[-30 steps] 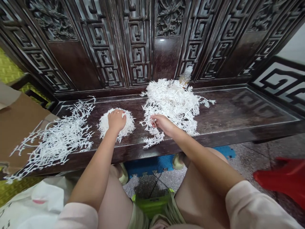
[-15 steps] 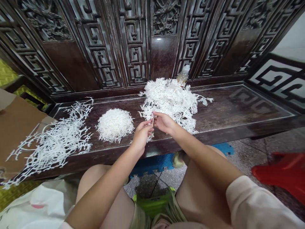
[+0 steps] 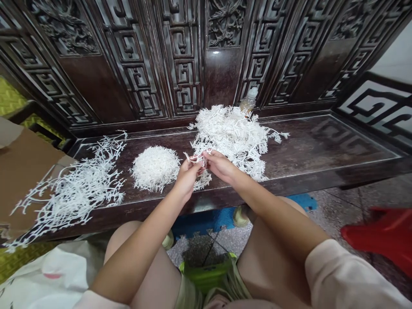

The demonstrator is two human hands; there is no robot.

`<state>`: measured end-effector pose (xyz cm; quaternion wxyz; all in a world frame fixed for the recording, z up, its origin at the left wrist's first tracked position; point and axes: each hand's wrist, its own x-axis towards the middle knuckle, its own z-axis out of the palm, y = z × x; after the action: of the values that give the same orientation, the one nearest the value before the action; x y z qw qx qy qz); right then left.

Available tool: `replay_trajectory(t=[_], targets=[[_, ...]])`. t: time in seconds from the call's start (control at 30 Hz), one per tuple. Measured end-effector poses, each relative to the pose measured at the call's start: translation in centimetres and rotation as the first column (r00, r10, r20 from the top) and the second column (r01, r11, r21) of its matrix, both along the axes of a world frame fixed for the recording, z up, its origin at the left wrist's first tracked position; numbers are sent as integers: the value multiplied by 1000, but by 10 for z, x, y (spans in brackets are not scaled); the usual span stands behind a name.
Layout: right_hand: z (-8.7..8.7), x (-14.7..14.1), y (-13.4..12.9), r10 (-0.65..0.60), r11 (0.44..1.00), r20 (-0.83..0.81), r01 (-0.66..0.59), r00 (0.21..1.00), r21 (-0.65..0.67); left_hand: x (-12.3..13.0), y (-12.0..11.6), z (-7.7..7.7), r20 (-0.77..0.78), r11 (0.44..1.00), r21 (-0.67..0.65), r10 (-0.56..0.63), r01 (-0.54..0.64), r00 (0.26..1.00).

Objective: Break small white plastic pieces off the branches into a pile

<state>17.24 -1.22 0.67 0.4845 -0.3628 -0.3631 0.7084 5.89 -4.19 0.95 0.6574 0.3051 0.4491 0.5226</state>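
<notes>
A white branching plastic sprig (image 3: 200, 159) is held up between my hands, just in front of a large heap of frilly white sprigs (image 3: 230, 133). My left hand (image 3: 187, 175) is closed on its left part. The fingertips of my right hand (image 3: 220, 165) pinch its right end. Partly hidden below my hands lies a small bunch of white pieces (image 3: 202, 180). Left of them is a round pile of short white bits (image 3: 156, 167). Farther left, bare white branched stems (image 3: 80, 189) lie tangled on the bench and over its left front edge.
The dark wooden bench (image 3: 309, 159) has a carved backrest (image 3: 222, 77). A clear bottle with a white cap (image 3: 248, 99) stands behind the heap. Cardboard (image 3: 28, 171) is at the left, a red stool (image 3: 380, 236) at the right. Something bright green (image 3: 207, 277) is between my legs.
My left hand has shifted slightly left and turned, and more of the sprig shows between my hands. The small bunch below them is more exposed. The piles look the same.
</notes>
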Motion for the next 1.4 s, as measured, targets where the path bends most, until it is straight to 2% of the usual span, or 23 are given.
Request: replay_trajectory(t=[0.23,0.4,0.5,0.67,0.8,0.93,1.1,1.27,1.33,1.4], targets=[[-7,1,3,-73,996,20,72,997,43,1,-1,3,43,997,34,-73,72,996],[-6,-1,3,-141,990,20,140,990,23,0,0,0,28,997,74,-17,15,999],[-6,0,4,-176,984,41,175,983,33,-1,1,-4,-14,997,76,-8,9,1000],[-9,3,6,-200,978,162,188,966,90,1,1,-6,-113,992,62,-101,109,988],[-9,2,5,-220,974,189,204,957,100,3,0,-6,-181,990,104,-78,98,980],[-9,-2,3,-169,984,218,151,961,98,2,0,-7,-299,972,190,-77,138,951],[-8,-3,1,-54,993,239,27,969,115,1,-1,-8,-373,965,202,-80,165,924],[-1,3,2,81,991,309,-111,947,80,-1,0,-10,-386,962,228,-54,152,921],[0,7,3,96,990,354,-126,930,62,-2,0,-10,-369,959,237,-61,157,928],[0,11,6,58,990,449,-110,892,89,-2,-1,-10,-346,956,242,-76,167,935]])
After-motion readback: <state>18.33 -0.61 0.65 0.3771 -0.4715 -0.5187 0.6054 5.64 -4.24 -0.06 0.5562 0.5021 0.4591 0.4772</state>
